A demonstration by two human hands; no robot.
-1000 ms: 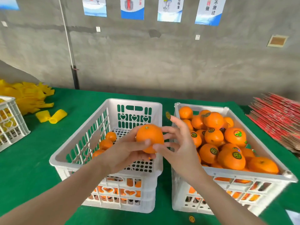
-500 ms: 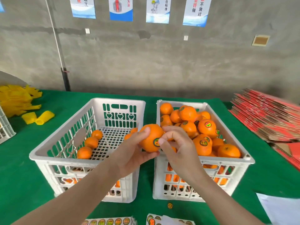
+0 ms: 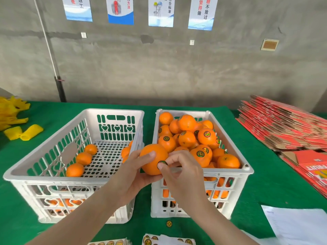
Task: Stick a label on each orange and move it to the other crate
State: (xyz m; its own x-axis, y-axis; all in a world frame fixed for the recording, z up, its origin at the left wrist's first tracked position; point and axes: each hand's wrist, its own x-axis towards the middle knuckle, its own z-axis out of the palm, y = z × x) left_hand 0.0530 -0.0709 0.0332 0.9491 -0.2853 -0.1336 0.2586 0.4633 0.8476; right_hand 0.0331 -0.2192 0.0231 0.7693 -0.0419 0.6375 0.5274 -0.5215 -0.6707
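Note:
My left hand [image 3: 131, 175] grips a large orange [image 3: 150, 156] from below and the left, above the gap between two white crates. My right hand [image 3: 182, 172] curls against the orange's right side, its thumb pressing a round dark label [image 3: 162, 163] onto the peel. The left crate [image 3: 53, 177] holds a few plain oranges [image 3: 83, 158] on its perforated floor. Piled high in the right crate [image 3: 221, 171] are oranges [image 3: 187, 137], many of them bearing labels.
Label sheets [image 3: 168, 240] lie at the near edge of the green table, with one loose sticker [image 3: 169, 223] in front of the right crate. Flat red cartons [image 3: 283, 124] are stacked at the right, white paper [image 3: 297, 225] lies near right, yellow foam nets [image 3: 23, 132] far left.
The orange went from bare to labelled. My right hand brought the label onto it and its thumb now presses it. The view has tilted and pulled back.

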